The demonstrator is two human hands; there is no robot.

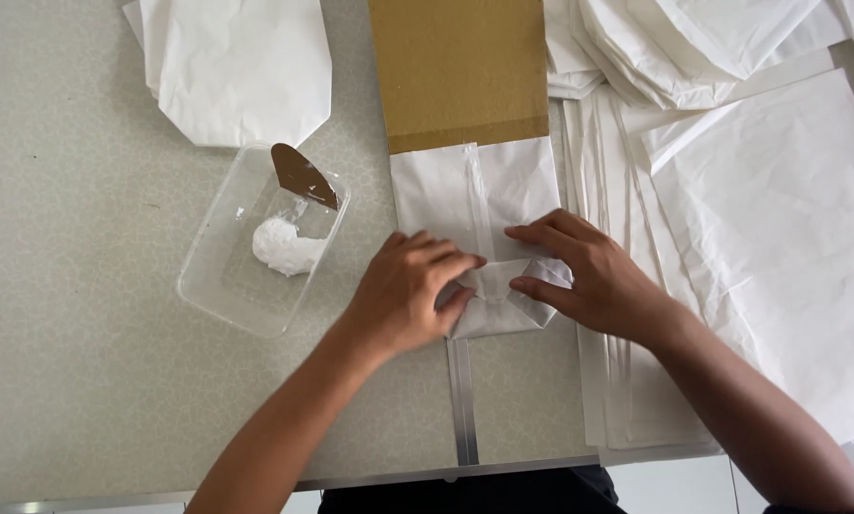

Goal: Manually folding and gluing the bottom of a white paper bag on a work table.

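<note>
Left of the hands sits a clear tub point(219, 286) holding white paste point(284, 247) and a brown spatula point(303, 176); paper stacks point(779, 209) lie right, cardboard point(460, 71) ahead. At table centre, the white bag point(479, 190) has creased, folded-in end flaps. Left hand point(413, 290) and right hand point(589, 271) press those flaps flat, fingers spread, gripping nothing.

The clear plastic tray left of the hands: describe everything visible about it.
The clear plastic tray is a shallow, see-through rectangular container with rounded corners, lying at a slant on the speckled grey table. Inside sits a lump of white paste toward its upper right end. A brown spatula-like blade leans on the far rim, its tip dipping toward the paste. The tray stands apart from the left hand and the folded white paper; neither hand touches it.
</note>
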